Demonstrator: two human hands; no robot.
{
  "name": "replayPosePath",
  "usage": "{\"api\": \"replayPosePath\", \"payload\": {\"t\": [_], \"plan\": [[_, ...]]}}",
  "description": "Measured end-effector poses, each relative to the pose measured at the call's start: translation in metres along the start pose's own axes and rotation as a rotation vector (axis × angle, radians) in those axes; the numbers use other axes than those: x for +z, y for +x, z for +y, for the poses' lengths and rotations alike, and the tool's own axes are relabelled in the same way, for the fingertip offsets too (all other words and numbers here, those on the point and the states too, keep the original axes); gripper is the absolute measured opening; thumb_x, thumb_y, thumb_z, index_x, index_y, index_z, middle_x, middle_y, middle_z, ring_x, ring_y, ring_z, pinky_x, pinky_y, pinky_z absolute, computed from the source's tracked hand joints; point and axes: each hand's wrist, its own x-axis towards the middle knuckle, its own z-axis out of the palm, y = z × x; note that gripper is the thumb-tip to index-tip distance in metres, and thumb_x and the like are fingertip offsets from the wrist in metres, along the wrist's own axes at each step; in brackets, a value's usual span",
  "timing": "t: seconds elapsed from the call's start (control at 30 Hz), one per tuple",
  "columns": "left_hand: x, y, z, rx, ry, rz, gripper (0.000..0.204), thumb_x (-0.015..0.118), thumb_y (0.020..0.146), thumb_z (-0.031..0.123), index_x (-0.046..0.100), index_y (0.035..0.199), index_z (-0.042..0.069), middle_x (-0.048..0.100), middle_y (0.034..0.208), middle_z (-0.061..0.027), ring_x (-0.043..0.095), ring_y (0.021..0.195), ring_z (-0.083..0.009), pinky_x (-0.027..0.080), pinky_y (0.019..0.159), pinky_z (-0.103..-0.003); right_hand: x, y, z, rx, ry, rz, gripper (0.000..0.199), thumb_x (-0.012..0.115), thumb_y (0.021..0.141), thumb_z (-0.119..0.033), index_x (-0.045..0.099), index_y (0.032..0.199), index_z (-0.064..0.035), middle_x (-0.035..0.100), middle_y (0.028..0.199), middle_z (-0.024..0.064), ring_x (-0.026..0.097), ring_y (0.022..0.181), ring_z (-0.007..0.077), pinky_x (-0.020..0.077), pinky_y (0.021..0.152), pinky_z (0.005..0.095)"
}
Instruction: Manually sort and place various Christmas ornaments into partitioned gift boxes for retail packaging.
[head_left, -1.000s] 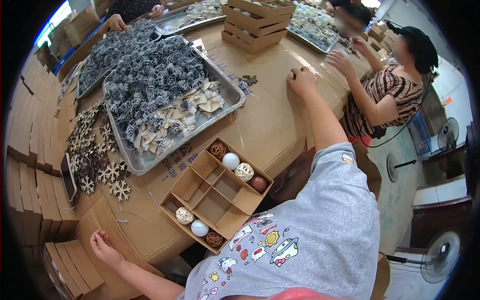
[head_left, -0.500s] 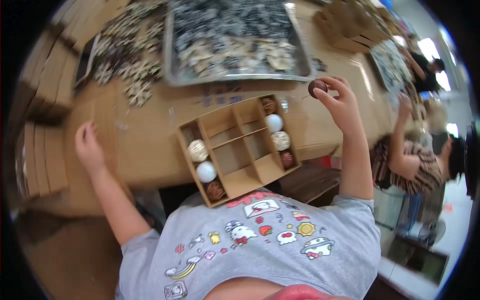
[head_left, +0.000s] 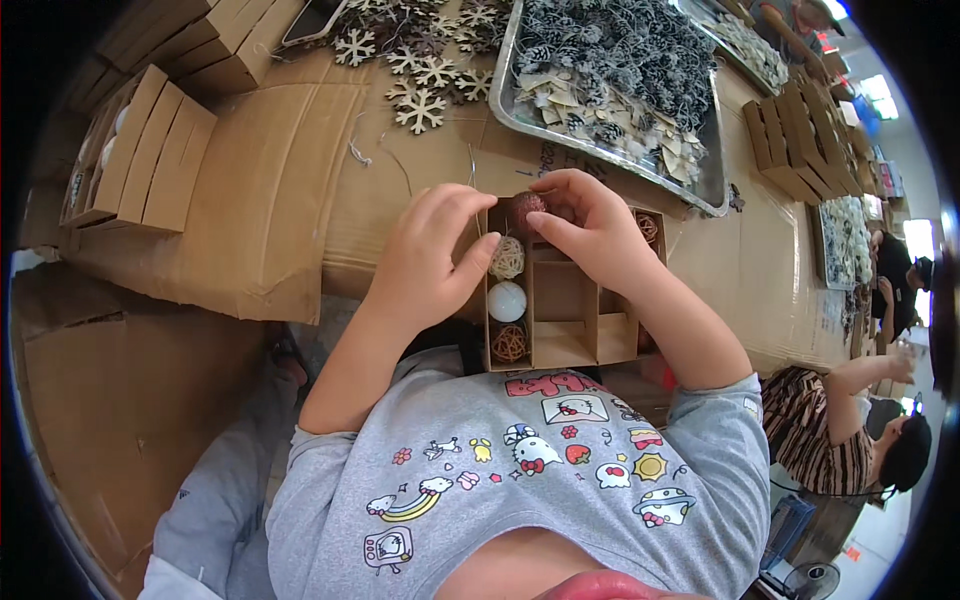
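Observation:
A divided cardboard box (head_left: 566, 342) lies at the table's near edge, close to my shirt. My left hand (head_left: 432, 250) is curved around its far left corner, thumb and forefinger spread along the left wall. My right hand (head_left: 592, 225) pinches a dark brown glittery ball (head_left: 530, 210) over the far end of the left column. Below that ball, the column holds a cream woven ball (head_left: 507, 258), a white ball (head_left: 507, 302) and a brown twig ball (head_left: 508, 343). Another brown twig ball (head_left: 647, 229) shows at the far right; my right forearm covers most of that column.
A metal tray (head_left: 610, 160) of frosted pinecones and pale pieces stands beyond the box. Wooden snowflakes (head_left: 418, 106) are heaped to its left. Cardboard boxes (head_left: 150, 160) stand at far left, and more (head_left: 800, 140) at right. A person in a striped top (head_left: 815, 430) is at the right.
My right hand has brought the brown ball from beyond the box's right side to its left column. My left hand has come in to the box, which now sits straighter in view.

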Motion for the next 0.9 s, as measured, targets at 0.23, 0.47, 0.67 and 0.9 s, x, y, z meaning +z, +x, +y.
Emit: {"api": "replayPosePath", "payload": {"t": [0.23,0.47,0.67,0.9], "plan": [[0.001,-0.020,-0.008,0.039,0.007,-0.023,0.020,0.061,0.077,0.003,0.058,0.096,0.001,0.057,0.098,-0.0143,0.056,0.091,-0.0316,0.044,0.080,-0.038,0.010,-0.002,-0.027,-0.284,-0.691,-0.005,0.034,0.070,0.075,-0.023,0.057,0.101,-0.0042,0.062,0.090,0.0127,0.061,0.080,0.0290,0.0492,0.070,0.0369],[0.020,-0.034,-0.007,0.104,0.005,-0.051,0.022,0.064,0.072,0.005,0.059,0.094,0.002,0.054,0.101,-0.0134,0.052,0.094,-0.0322,0.044,0.081,-0.040,0.014,0.001,-0.022,-0.506,-0.971,-0.001,0.038,0.072,0.071,-0.024,0.058,0.102,-0.0068,0.057,0.098,0.0107,0.060,0.080,0.0310,0.0493,0.068,0.0383],[0.020,-0.037,0.000,-0.012,0.028,-0.126,0.033,0.064,0.074,0.011,0.058,0.106,0.004,0.047,0.113,-0.0167,0.049,0.101,-0.0336,0.041,0.087,-0.041,0.011,0.006,-0.031,-0.336,-0.905,-0.023,0.035,0.072,0.071,-0.023,0.060,0.098,-0.0048,0.058,0.093,0.0114,0.059,0.084,0.0303,0.0489,0.072,0.0378],[0.011,-0.027,0.007,0.085,0.174,-0.170,0.032,0.065,0.073,0.014,0.062,0.104,0.008,0.047,0.113,-0.0153,0.047,0.103,-0.0338,0.041,0.086,-0.043,0.012,0.006,-0.027,-0.360,-0.929,-0.009,0.031,0.070,0.073,-0.025,0.062,0.096,-0.0052,0.059,0.090,0.0110,0.061,0.081,0.0304,0.0496,0.070,0.0386]]}}
